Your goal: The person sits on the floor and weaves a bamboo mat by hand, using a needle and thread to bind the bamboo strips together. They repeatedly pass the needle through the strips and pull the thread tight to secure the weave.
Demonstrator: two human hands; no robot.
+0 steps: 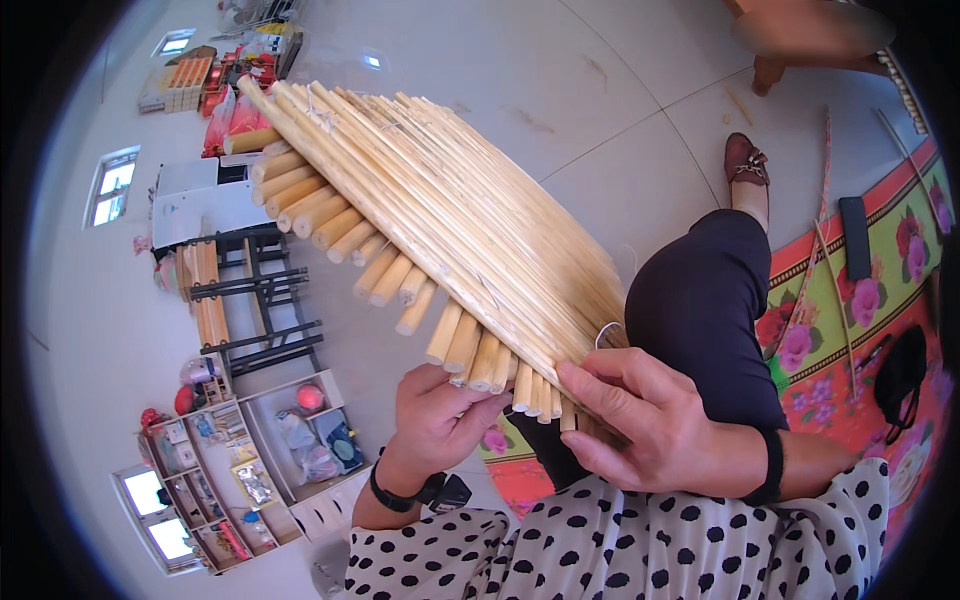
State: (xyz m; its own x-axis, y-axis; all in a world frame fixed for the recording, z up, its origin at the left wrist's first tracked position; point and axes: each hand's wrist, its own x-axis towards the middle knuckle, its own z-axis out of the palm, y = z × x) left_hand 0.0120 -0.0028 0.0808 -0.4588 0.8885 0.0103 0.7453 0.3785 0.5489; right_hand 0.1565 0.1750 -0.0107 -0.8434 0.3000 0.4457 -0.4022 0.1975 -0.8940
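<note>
Sticks (450, 200) in hands (435, 425) (655, 425), box (266, 412) w/ prob. bags (322, 463)

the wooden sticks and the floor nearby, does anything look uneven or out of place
The stick ends along the lower-left edge jut out unevenly instead of lining up; a pale loop stands up beside the right hand; a thin scrap lies loose on the floor near the shoe.

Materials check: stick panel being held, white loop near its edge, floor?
Stick panel: probably dried plant stalks or wood; straw-yellow, smooth, slight sheen, round cut ends.
White loop: thin cord or wire; it holds a curve, but is too fine to tell.
Floor: likely ceramic or stone tile; smooth, grey, with thin dark seams.
</note>
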